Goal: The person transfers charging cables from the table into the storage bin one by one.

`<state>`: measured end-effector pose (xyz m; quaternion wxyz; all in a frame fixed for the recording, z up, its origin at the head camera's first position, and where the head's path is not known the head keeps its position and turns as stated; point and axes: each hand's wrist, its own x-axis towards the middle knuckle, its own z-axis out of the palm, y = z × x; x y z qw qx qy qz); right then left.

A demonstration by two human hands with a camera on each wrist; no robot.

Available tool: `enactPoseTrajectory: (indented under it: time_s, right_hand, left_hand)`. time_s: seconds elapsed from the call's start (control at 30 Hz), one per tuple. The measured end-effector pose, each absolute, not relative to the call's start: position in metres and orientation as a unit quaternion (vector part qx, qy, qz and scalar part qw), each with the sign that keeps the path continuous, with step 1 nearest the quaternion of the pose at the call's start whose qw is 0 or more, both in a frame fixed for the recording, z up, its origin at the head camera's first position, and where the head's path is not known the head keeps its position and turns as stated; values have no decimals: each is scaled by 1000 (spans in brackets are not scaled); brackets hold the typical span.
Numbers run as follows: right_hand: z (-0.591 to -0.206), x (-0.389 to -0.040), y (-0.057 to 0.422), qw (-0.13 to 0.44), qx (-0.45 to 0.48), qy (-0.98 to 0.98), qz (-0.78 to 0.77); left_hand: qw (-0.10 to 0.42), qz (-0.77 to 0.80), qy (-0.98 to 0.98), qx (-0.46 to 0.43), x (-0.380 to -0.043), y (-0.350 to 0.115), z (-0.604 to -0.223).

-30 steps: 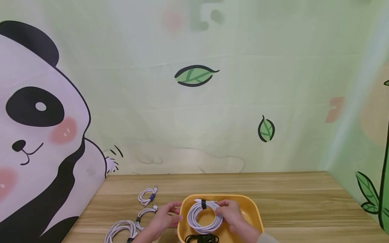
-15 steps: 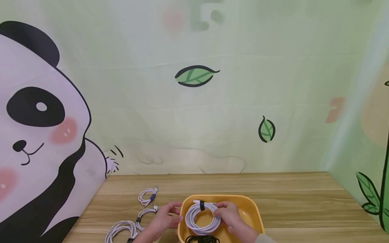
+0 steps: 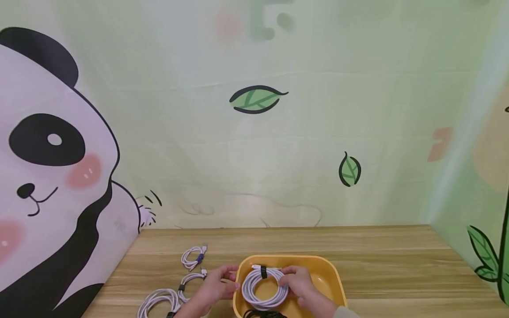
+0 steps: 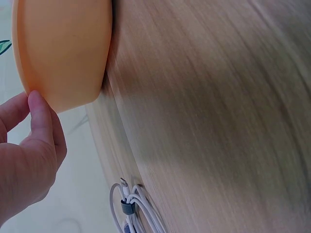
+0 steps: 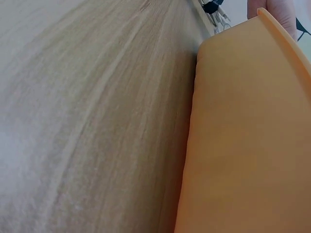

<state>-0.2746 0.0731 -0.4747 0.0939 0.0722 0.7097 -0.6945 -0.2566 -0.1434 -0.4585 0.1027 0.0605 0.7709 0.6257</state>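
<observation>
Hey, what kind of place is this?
Probably an indoor tabletop workspace, perhaps staged: a wood-grain table before a panda-printed backdrop, with coiled cables in and beside a yellow bin.

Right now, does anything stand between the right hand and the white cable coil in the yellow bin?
Nothing visible: the right hand pinches the white coil by its right side, inside the yellow bin. A black cable lies at the white coil's near edge, not between them.

I see room to pass over the wood-grain worktop (image 3: 397,274) right of the yellow rounded plastic tub (image 3: 328,276); three coiled white cables (image 3: 169,295) obstruct its left.
</observation>
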Motion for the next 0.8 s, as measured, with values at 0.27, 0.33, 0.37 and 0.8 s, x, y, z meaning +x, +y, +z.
enactPoseTrajectory:
  time_s: [0.27,0.33,0.37,0.8]
  right_hand:
    - [-476,-275,74,107,65,705,-698]
    - [-477,-275,74,110,64,706,-696]
    - [-477,-276,74,110,63,706,-696]
    - [-478,-276,78,137,74,690,-707]
  left_hand:
    - [102,627,770,61,-257,-143,-459]
    - [102,626,771,60,-257,-143,-459]
    - [102,626,771,60,-257,-143,-459]
    - [103,629,768,62,-256,-144,-459]
